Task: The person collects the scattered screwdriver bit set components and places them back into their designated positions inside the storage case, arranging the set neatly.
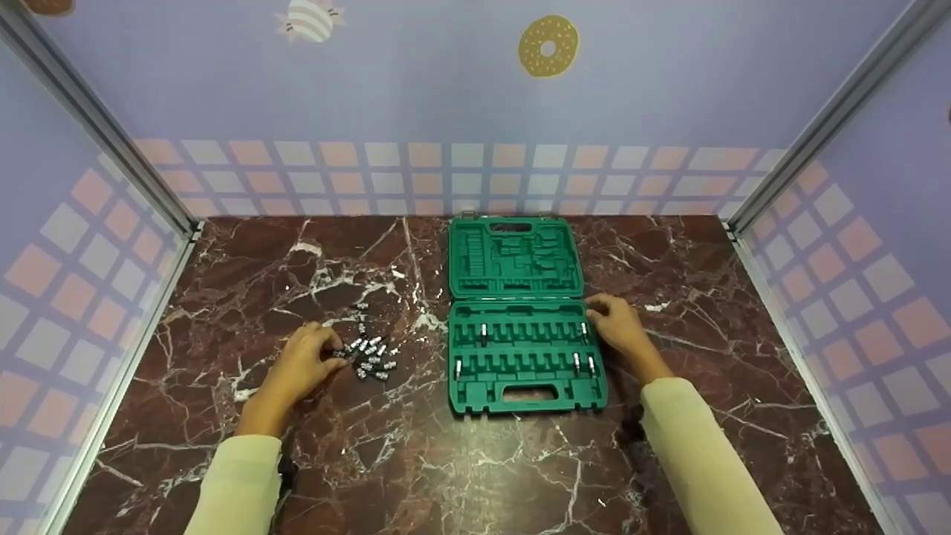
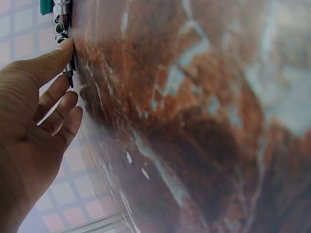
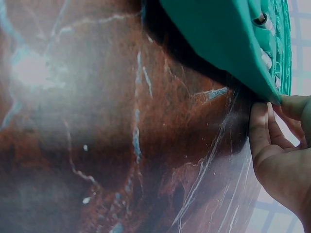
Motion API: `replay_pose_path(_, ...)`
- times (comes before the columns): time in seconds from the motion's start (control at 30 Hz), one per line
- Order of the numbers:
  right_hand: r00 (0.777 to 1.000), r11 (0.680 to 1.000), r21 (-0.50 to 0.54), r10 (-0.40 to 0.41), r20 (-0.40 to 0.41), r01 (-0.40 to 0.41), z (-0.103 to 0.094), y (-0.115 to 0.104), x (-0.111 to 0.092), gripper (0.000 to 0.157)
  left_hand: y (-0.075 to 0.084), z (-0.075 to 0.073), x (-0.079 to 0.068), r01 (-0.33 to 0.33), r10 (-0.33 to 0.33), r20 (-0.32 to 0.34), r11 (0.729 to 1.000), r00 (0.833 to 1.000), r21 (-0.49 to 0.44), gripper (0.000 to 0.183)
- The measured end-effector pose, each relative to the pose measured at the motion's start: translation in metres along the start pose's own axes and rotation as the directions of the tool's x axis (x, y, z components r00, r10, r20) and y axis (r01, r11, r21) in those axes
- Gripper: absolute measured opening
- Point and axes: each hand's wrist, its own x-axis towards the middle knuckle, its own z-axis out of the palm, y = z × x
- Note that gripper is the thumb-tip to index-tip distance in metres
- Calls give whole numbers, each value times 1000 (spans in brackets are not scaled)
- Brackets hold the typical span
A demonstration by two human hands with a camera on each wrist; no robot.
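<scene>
On the left of the table lies a loose pile of silver-and-black socket bits (image 1: 375,348). My left hand (image 1: 301,362) is at the pile's left edge, and its thumb and forefinger pinch a socket bit (image 2: 69,77) whose dark tip shows below the thumb. An open green plastic case (image 1: 475,395) lies right of the middle, lid folded back toward the wall. Several socket bits (image 1: 576,362) stand in slots of its lower half, in two rows near the ends. My right hand (image 1: 622,331) grips the case's right edge near the hinge, thumb and fingers at the rim (image 3: 272,92).
The dark red marbled table (image 1: 416,461) is bounded by a patterned back wall (image 1: 416,96) and side walls. The case lid (image 1: 513,256), with moulded hollows, reaches close to the back wall. Pale crumbs are scattered beside the pile.
</scene>
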Motion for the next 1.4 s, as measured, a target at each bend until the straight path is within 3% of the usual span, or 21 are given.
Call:
replay_pose_path(0.27, 1000, 1000, 3, 5, -3, -5, -1, 0, 0, 26, -1, 1, 1, -22, 22, -18, 1000, 1000, -2, 21)
replay_pose_path(0.9, 1000, 1000, 8, -11, -13, 11, 1, 1, 0, 25, -1, 2, 0, -4, 6, 25, 998, 1000, -69, 15)
replay_pose_path(1.13, 1000, 1000, -2, 9, 4, -9, 1, -1, 0, 27, 0, 1, -2, -15, 16, 21, 999, 1000, -50, 12)
replay_pose_path(1.4, 1000, 1000, 0, -12, -17, 12, 1, 0, -1, 26, 8, -3, -1, -10, 12, 28, 997, 1000, -81, 8)
